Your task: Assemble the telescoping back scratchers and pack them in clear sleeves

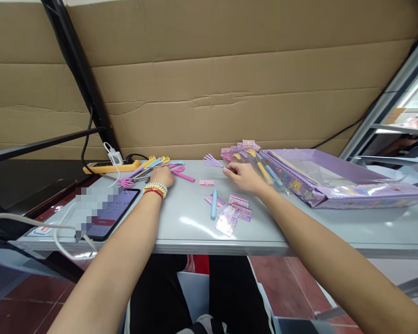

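Observation:
My left hand (162,176), with bead bracelets on the wrist, rests curled on a pile of small hand-shaped scratchers (153,168) in pink, blue and yellow at the table's far left. My right hand (242,176) lies by a purple hand-shaped scratcher (212,161), fingers closed around its thin rod. Packaged scratchers (251,155) lie just beyond that hand. Near the front of the table lie a loose blue handle (213,203) and small pink printed packets (235,211).
A purple printed box (334,181) sits open at the right. A phone (111,211) with a white cable lies at the left, behind it a yellow power strip (107,167). Cardboard sheets form the back wall. The grey table's (299,227) front edge runs above my knees.

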{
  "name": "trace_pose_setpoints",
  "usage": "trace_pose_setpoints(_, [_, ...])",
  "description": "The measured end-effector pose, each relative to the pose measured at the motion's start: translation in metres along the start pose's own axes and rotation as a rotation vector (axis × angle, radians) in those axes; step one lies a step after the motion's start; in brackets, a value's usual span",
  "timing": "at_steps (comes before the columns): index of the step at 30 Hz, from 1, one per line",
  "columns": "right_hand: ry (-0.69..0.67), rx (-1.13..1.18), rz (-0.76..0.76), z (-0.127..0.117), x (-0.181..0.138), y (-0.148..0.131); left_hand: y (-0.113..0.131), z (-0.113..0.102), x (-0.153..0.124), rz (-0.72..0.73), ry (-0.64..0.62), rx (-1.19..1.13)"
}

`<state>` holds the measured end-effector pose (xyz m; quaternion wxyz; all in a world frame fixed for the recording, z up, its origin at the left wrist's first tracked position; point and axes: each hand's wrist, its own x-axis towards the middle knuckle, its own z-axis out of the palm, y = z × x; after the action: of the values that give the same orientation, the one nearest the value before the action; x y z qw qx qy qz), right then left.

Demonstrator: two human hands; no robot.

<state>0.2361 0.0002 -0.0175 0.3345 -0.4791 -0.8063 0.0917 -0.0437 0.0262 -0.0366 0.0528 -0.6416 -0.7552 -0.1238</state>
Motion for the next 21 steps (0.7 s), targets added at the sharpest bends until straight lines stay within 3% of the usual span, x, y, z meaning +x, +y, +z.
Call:
trace_pose_setpoints(4, [-0.025,-0.03,-0.006,0.003,0.0,0.002,0.004,0.001,0.003,0.087,-0.009,-0.109])
trace_pose_setpoints(7, [-0.016,-0.023,-0.015,0.003,0.0,0.002,0.003,-0.004,0.005,0.09,0.074,-0.192])
trace_pose_setpoints(12, [0.021,0.007,-0.013,0.0,-0.001,0.0,-0.019,-0.015,0.007,-0.243,0.31,-0.185])
trace_pose_setpoints(16, [0.007,0.004,-0.024,-0.001,-0.001,0.0,-0.041,-0.013,0.014,-0.497,0.195,-0.122])
trace_pose_setpoints(18, [0.005,0.004,-0.037,-0.001,0.0,0.001,-0.046,-0.01,0.016,-0.498,0.137,-0.143])
trace_pose_setpoints(21, [0.012,0.003,-0.044,-0.001,0.0,0.001,-0.045,-0.009,0.016,-0.433,0.159,-0.131])
